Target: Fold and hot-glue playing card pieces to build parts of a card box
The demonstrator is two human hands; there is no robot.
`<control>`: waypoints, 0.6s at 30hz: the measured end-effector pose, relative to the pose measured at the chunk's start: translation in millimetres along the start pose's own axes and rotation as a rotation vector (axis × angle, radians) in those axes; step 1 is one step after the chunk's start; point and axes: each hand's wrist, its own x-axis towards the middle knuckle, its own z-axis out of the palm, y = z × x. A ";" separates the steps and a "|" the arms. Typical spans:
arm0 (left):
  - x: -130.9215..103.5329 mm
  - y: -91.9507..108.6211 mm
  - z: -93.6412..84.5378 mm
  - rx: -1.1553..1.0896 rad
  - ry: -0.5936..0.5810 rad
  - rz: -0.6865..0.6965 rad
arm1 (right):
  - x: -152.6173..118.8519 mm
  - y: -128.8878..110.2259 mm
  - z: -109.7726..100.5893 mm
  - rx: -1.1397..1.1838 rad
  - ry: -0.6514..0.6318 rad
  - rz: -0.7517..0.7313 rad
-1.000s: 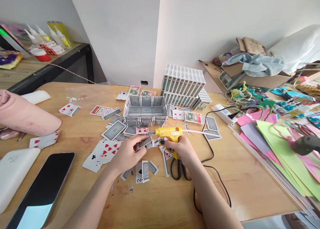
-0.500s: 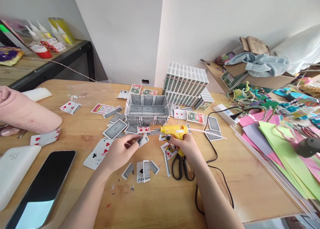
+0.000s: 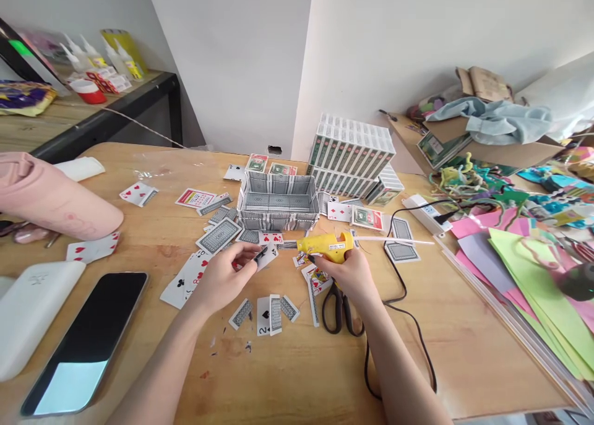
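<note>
My right hand [image 3: 350, 275] is wrapped round the handle of a yellow hot glue gun [image 3: 327, 245], its nozzle pointing left and a clear glue stick [image 3: 394, 240] sticking out of its back. In my left hand [image 3: 232, 270] a playing card [image 3: 268, 259] is pinched between thumb and fingers, close to the nozzle. Just beyond both hands stands an open box made of playing cards [image 3: 278, 218], grey patterned backs outward. Black-handled scissors [image 3: 342, 310] lie under my right hand, with their blades hidden. Cut card pieces [image 3: 275, 313] lie in front of my hands.
Stacked card packs [image 3: 352, 156] stand behind the box. A black cord [image 3: 408, 310] runs from the power strip [image 3: 427, 214] along the right. A phone [image 3: 88, 338], a white device [image 3: 39, 313] and a pink roll [image 3: 60, 196] are at left; coloured paper [image 3: 533, 289] lies right.
The view has shifted slightly, so the table things sit a little further right. Both hands keep their grips, with the card and glue gun nearly where they were.
</note>
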 end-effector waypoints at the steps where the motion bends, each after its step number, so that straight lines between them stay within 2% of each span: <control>1: -0.4 -0.2 0.9 0.007 0.000 0.014 | -1.2 -0.1 1.1 -0.019 0.022 -0.022; 6: -2.3 -3.0 4.6 0.067 -0.023 0.100 | -2.7 2.3 6.0 -0.177 0.115 -0.064; 11: -4.0 -0.6 5.0 0.049 -0.049 0.089 | -0.4 5.2 7.1 -0.340 0.174 -0.077; 18: -7.0 -1.9 8.0 0.062 -0.001 0.098 | -1.9 5.3 8.9 -0.560 0.180 -0.070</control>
